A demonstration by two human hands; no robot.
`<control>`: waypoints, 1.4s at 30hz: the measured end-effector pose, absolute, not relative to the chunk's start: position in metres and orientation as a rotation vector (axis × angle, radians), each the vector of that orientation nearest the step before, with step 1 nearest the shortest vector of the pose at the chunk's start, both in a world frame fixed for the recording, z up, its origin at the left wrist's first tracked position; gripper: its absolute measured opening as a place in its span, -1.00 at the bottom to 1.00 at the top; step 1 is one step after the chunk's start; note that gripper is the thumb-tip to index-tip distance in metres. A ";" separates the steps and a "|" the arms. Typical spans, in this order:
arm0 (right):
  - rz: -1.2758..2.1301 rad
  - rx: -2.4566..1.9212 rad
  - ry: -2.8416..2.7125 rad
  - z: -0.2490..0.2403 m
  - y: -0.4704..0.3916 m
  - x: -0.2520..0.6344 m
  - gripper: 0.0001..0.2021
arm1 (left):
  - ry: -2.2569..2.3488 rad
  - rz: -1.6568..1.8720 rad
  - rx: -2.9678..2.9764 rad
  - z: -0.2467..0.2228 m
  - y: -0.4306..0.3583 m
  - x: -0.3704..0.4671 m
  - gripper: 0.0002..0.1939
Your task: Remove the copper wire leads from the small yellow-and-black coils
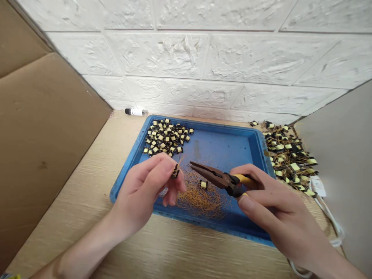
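Between the thumb and fingers of my left hand [148,186] is a small black transformer coil [175,171], with thin copper wire ends sticking up from it. My right hand [270,205] grips the yellow handles of long-nose pliers [215,176]. The pliers' jaws point left toward the coil, a short gap away from it. Below them, a loose yellow-wrapped coil [204,185] lies on a heap of cut copper wire bits [200,199] in the blue tray [229,141].
Many trimmed-looking coils [164,137] are piled in the tray's back left corner. Right of the tray lies a heap of coils with long wires [290,155], near a white cable [328,213]. A small black-capped bottle [136,112] lies by the wall. Cardboard [58,147] stands at left.
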State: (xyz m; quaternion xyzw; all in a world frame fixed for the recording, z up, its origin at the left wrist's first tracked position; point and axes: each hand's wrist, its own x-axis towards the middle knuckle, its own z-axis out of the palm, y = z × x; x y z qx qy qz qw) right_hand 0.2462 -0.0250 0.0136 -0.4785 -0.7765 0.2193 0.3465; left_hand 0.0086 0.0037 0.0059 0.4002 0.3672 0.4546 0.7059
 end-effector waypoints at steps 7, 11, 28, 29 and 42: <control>0.658 -1.217 -2.048 0.020 -0.021 0.245 -0.58 | 0.750 0.912 0.911 0.008 -0.002 0.007 -0.67; 0.710 -1.203 -2.043 0.020 -0.021 0.245 -0.56 | 0.673 0.836 0.875 0.006 -0.002 0.009 -0.61; 0.910 -1.303 -1.925 0.016 -0.025 0.248 -0.54 | 0.508 0.671 0.591 0.006 0.000 0.015 -0.52; 0.924 -1.307 -1.917 0.016 -0.025 0.249 -0.53 | 0.511 0.666 0.583 0.006 0.001 0.015 -0.51; 0.960 -1.378 -1.858 0.014 -0.024 0.249 -0.45 | 0.601 0.742 0.607 0.007 0.004 0.015 -0.63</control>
